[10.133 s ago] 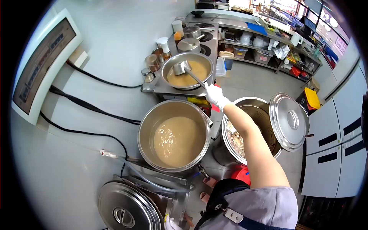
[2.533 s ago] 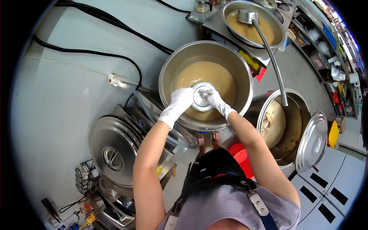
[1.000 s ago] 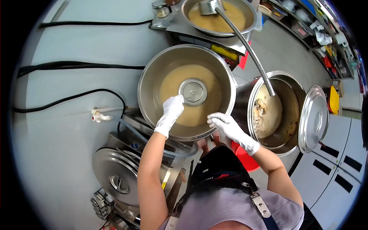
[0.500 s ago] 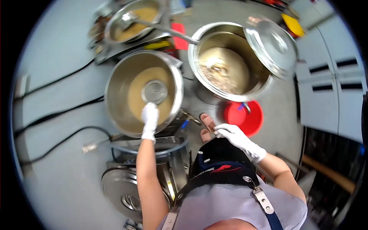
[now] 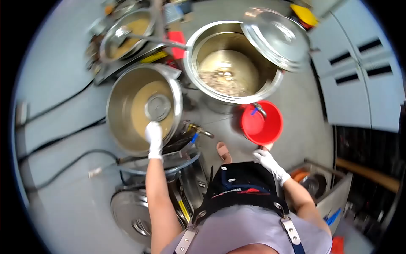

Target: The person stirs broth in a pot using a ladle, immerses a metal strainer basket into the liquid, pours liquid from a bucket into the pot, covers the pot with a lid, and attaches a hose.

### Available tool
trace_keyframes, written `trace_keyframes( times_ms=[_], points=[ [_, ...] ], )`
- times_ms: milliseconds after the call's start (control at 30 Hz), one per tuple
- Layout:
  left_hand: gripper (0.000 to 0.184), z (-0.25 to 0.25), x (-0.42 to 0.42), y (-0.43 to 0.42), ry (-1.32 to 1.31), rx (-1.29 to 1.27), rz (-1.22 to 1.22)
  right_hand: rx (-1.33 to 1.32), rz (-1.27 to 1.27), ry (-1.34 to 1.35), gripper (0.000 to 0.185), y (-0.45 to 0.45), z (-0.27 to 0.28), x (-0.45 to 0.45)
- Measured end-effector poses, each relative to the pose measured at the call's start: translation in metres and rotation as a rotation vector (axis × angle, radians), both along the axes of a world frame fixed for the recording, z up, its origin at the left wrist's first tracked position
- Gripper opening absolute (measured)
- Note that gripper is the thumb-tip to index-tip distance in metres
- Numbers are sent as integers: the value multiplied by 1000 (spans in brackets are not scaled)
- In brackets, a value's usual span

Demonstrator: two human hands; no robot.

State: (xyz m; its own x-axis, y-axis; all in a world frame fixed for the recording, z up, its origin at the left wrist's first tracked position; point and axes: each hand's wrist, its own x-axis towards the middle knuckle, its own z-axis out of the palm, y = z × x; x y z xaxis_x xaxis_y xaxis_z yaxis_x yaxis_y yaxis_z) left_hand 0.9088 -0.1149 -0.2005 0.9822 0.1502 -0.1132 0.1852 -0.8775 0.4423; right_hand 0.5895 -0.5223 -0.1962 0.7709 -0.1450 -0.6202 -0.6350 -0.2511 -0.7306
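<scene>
My left hand (image 5: 154,137), in a white glove, is closed at the near edge of a round metal container (image 5: 157,107), which it holds over the tan liquid inside a large steel pot (image 5: 116,114). Blur hides the exact grip. My right hand (image 5: 270,163), also gloved, hangs in front of the black apron (image 5: 243,180), just below a red bucket (image 5: 272,122); its fingers are blurred and I cannot make out whether they hold anything. A second large pot (image 5: 192,63) holds pale liquid with solid pieces, and its lid (image 5: 275,40) leans over the far right rim.
A long-handled ladle (image 5: 148,39) reaches from a basin (image 5: 106,48) of tan liquid to the second pot's rim. Taps stick out near both pots. Large lids (image 5: 131,211) lie lower left. A metal sink (image 5: 336,190) is at right, below white cabinets (image 5: 359,84).
The view has swung right, bringing the bucket and sink into sight. My right hand has left the round container and moved beside the bucket. My left hand remains at the container.
</scene>
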Motion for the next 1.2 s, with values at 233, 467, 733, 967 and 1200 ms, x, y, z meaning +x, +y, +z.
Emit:
trace_keyframes(
  times_ms=[233,467,733,967,1200],
  points=[
    [21,8,-6,-11,74,50,151,131,-158,134,22,-30,-20,3],
    [23,8,-7,-14,42,119,205,61,55,211,18,-52,-58,21],
    [23,15,-9,-26,-38,250,35,-22,186,204,22,-66,-77,57],
    [24,-5,-7,-12,-47,264,7,-40,124,157,29,-43,-123,40],
    [23,-13,-12,10,-155,153,-72,59,-17,345,30,-15,-93,42]
  ],
)
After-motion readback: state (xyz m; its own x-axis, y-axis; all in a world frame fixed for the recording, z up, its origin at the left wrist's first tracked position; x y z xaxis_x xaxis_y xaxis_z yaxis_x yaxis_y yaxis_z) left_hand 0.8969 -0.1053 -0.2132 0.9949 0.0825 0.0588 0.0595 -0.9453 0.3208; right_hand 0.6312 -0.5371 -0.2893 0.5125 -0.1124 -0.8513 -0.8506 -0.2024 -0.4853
